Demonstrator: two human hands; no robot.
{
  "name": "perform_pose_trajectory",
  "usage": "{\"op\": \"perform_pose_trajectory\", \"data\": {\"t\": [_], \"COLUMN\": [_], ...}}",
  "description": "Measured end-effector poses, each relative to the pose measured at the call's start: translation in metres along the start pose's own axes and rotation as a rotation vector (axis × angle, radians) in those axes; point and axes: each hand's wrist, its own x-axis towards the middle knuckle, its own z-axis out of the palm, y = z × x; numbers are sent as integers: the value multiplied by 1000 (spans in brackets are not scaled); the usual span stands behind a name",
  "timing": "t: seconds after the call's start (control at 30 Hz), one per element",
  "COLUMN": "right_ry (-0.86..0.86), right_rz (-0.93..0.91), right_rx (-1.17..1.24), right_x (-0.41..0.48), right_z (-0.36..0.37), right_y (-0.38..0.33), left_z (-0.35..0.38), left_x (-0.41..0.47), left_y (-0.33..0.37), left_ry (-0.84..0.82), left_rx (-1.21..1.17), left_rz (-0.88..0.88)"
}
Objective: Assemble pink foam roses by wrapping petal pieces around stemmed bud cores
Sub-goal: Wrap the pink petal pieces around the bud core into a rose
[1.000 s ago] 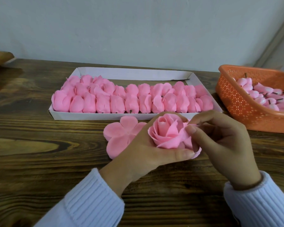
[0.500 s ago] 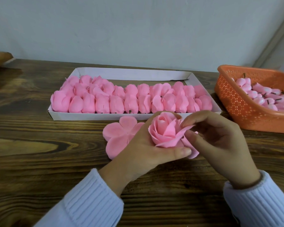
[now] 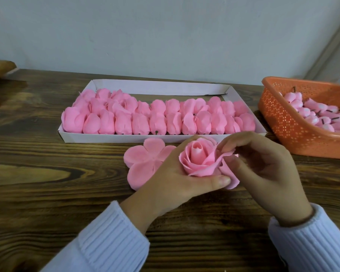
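A half-wrapped pink foam rose (image 3: 199, 160) sits in my left hand (image 3: 173, 181), whose fingers cup it from below while the thumb lies along its front. My right hand (image 3: 263, 169) pinches one outer petal at the rose's right side and holds it against the bud. A flat five-lobed pink petal piece (image 3: 143, 163) lies on the table just left of my left hand. The rose's stem is hidden in my palm.
A white cardboard tray (image 3: 161, 137) behind my hands holds several rows of finished pink roses. An orange perforated basket (image 3: 294, 130) at the right holds several stemmed bud cores. The dark wooden table (image 3: 47, 193) stretches left and toward me.
The rose has tilted so its centre bud faces up. My right hand has shifted its pinch on the outer petal and drawn it further across the rose's right side.
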Motion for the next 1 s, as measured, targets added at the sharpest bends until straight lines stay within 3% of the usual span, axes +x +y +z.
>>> {"op": "perform_pose_trajectory", "data": {"t": [0.43, 0.77, 1.0], "right_ry": [116, 41, -3], "right_rz": [-31, -74, 10], "right_rx": [107, 96, 47], "right_x": [0, 0, 0], "right_z": [17, 13, 12], "right_y": [-1, -3, -1], "left_z": [1, 4, 3], "left_x": [2, 0, 0], "left_y": [-5, 3, 2], "left_ry": [27, 8, 34], "left_rx": [89, 24, 12], "left_rz": [23, -8, 13]}}
